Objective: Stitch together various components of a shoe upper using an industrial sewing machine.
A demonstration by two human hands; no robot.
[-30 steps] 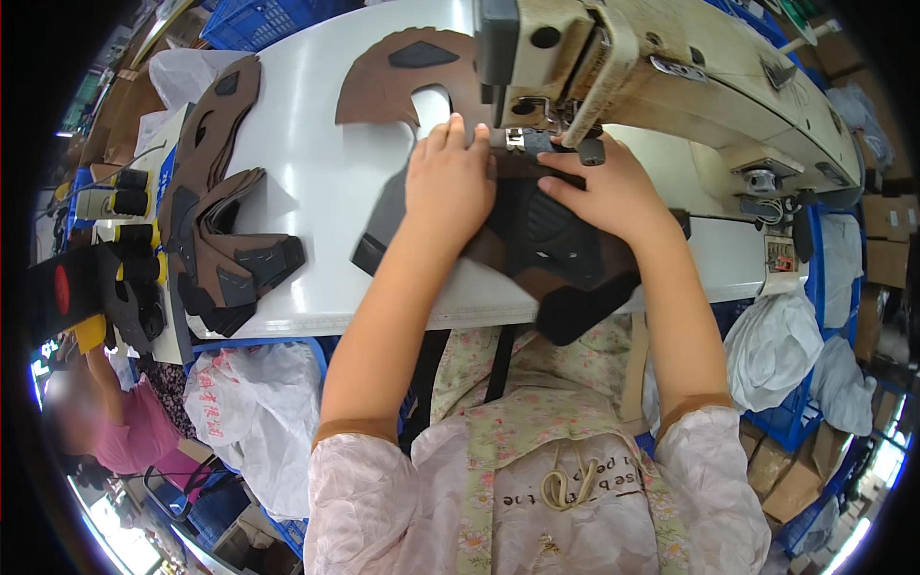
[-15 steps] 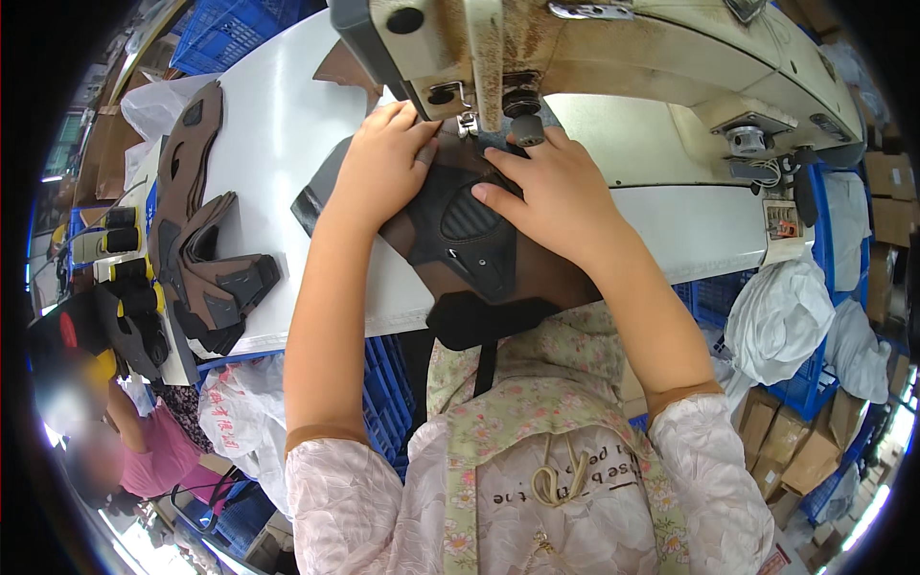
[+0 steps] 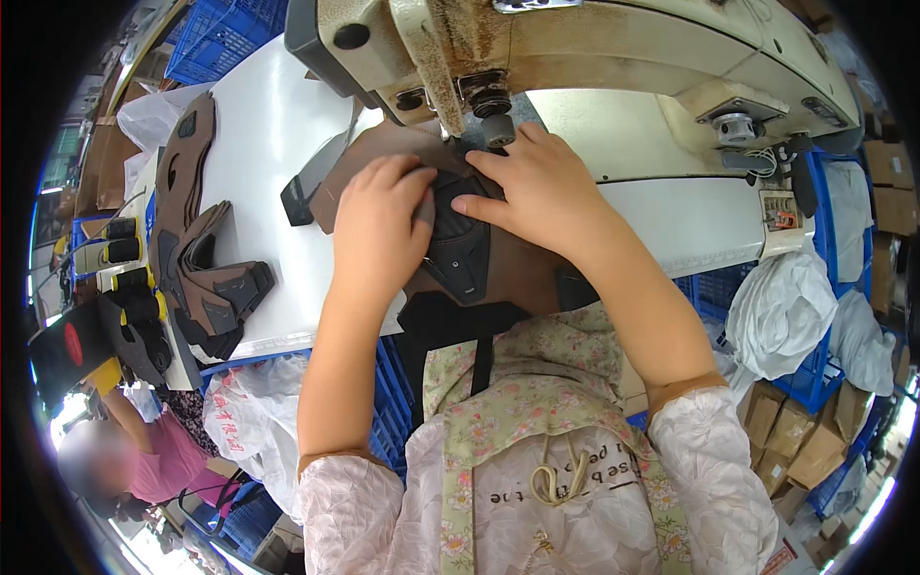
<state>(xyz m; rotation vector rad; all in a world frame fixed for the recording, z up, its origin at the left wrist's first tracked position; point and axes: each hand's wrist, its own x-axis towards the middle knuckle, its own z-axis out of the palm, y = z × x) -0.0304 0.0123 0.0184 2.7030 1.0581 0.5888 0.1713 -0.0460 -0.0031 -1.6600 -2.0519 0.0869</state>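
Under the head of a sewing machine [image 3: 494, 129] lies a brown and black shoe upper [image 3: 458, 261], with a ribbed black patch and a pointed black overlay. My left hand [image 3: 383, 222] rests on its left part, fingers together and slightly bent, thumb against the ribbed patch. On the right, my right hand [image 3: 537, 196] lies on the same piece with thumb and index finger apart; its other fingertips reach behind the machine's round knob. A brown flap of the upper spreads beyond my left hand. The needle's contact with the material is hidden.
A stack of brown and black cut pieces [image 3: 192, 220] lies on the white table [image 3: 264, 144] at left, by several thread spools [image 3: 123, 251]. Blue crates [image 3: 216, 43] stand around. White bundled cloth [image 3: 781, 311] hangs at right. Another person [image 3: 172, 460] works at lower left.
The shoe upper has turned and shifted left beneath my hands, so a brown flap now shows beyond my left hand. Both hands have moved slightly left and nearer me.
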